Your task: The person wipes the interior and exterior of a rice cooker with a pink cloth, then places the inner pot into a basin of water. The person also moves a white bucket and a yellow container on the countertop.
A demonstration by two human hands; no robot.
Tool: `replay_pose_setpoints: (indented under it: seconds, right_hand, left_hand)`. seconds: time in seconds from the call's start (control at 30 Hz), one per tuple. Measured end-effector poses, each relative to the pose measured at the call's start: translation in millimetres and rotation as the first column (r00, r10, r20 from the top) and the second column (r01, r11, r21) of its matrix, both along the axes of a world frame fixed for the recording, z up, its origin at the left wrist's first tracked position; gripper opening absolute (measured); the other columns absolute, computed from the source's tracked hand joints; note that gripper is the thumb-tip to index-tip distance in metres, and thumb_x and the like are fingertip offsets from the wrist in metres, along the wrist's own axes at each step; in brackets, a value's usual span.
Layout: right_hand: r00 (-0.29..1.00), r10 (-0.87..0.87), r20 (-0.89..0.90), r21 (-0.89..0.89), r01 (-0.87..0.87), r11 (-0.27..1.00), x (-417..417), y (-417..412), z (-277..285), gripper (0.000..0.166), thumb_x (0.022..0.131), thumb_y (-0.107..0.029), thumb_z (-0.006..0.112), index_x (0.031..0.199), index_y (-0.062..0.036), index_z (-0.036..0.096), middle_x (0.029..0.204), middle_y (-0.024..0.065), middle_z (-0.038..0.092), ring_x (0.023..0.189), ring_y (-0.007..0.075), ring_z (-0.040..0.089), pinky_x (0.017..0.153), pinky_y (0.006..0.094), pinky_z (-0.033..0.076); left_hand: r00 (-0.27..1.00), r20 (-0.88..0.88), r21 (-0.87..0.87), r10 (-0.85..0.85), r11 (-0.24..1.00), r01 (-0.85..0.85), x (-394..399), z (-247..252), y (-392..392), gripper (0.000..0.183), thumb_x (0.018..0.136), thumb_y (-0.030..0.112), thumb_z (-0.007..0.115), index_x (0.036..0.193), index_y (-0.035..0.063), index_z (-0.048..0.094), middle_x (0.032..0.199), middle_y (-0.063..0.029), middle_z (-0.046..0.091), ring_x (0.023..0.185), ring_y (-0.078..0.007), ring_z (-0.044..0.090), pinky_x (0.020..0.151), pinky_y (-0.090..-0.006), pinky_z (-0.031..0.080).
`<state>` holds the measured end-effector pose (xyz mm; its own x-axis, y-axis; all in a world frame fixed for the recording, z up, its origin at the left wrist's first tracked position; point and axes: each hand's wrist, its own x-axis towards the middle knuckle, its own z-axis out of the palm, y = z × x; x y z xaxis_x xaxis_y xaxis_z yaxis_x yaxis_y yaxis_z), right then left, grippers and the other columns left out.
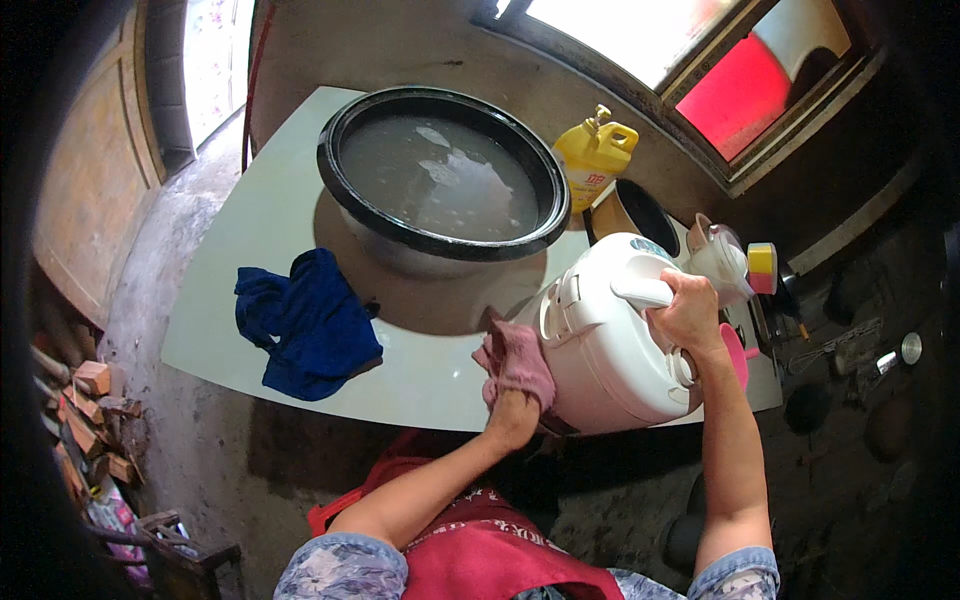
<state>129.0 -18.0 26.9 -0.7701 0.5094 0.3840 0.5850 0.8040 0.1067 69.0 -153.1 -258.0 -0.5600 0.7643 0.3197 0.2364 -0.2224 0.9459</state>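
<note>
A white rice cooker (600,337) stands tilted at the near right edge of a pale table (202,315). My right hand (686,311) grips its carrying handle. Against the cooker's left side, my left hand (516,397) holds a pink cloth (517,360), which hides most of the fingers. A crumpled dark blue cloth (311,330) lies on the table to the left. Behind it is a large basin (442,251) with a black rim, filled with cloudy water (442,180).
Behind the cooker stand a yellow pump bottle (596,154), a dark-lined pot (637,217) and a clear plastic container (716,259). A pink vessel (735,352) is at the right. Split firewood (86,412) lies on the floor at left. A framed window (675,82) is above the table.
</note>
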Motion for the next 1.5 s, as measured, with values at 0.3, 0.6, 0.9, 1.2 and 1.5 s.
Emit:
replay_pose_setpoints:
  seconds: [0.3,0.6,0.9,1.2,1.5]
  right_hand:
    - [1.0,-0.005,0.005,0.002,0.005,1.0,0,4,-2,0.021,0.063,-0.019,0.071,0.072,-0.0026,0.063,0.071,0.0199,0.064,0.071,0.037,0.065,0.062,0.0428,0.051]
    - [0.999,-0.044,-0.024,0.036,0.045,0.998,-3,0,-4,0.02,0.063,-0.02,0.069,0.069,-0.0028,0.062,0.069,0.0205,0.063,0.07,0.0385,0.064,0.063,0.044,0.05]
    - [0.997,-0.074,0.0,0.052,0.074,0.996,-4,-1,-3,0.019,0.063,-0.02,0.068,0.07,-0.0035,0.062,0.07,0.02,0.063,0.071,0.0392,0.064,0.064,0.0447,0.051]
    - [0.999,-0.049,0.01,-0.132,0.05,0.99,2,9,0,0.03,0.06,-0.025,0.071,0.08,-0.0031,0.066,0.072,0.0207,0.064,0.071,0.0327,0.066,0.069,0.0402,0.052]
    - [0.981,0.052,-0.188,-0.77,-0.18,0.612,48,36,20,0.074,0.065,-0.036,0.083,0.125,-0.0001,0.058,0.11,0.0129,0.064,0.099,0.0195,0.06,0.09,0.032,0.047]
  left_hand:
    - [0.996,-0.014,0.279,0.089,0.957,-0.081,-68,126,25,0.026,0.09,0.017,0.048,0.101,-0.0048,0.057,0.102,-0.0284,0.057,0.099,-0.0444,0.053,0.089,-0.0484,0.04]
    - [0.867,-0.2,0.549,0.456,0.785,-0.287,-76,144,32,0.021,0.083,0.017,0.062,0.069,0.0009,0.06,0.064,-0.0148,0.059,0.064,-0.0363,0.059,0.068,-0.0449,0.048]
    - [0.868,-0.174,0.517,0.466,0.793,-0.322,-66,150,14,0.015,0.082,0.011,0.064,0.089,-0.0022,0.066,0.079,-0.0189,0.065,0.076,-0.0354,0.064,0.073,-0.0403,0.05]
    - [0.843,0.537,0.299,0.008,0.933,-0.199,-58,83,-11,0.03,0.093,0.021,0.051,0.081,-0.0057,0.06,0.069,-0.0112,0.058,0.067,-0.0157,0.055,0.062,-0.0339,0.044]
    - [0.985,-0.14,0.333,-0.105,0.932,0.147,29,25,-61,0.071,0.086,0.028,0.057,0.142,-0.004,0.027,0.148,-0.0263,0.024,0.137,-0.047,0.018,0.113,-0.0548,0.008]
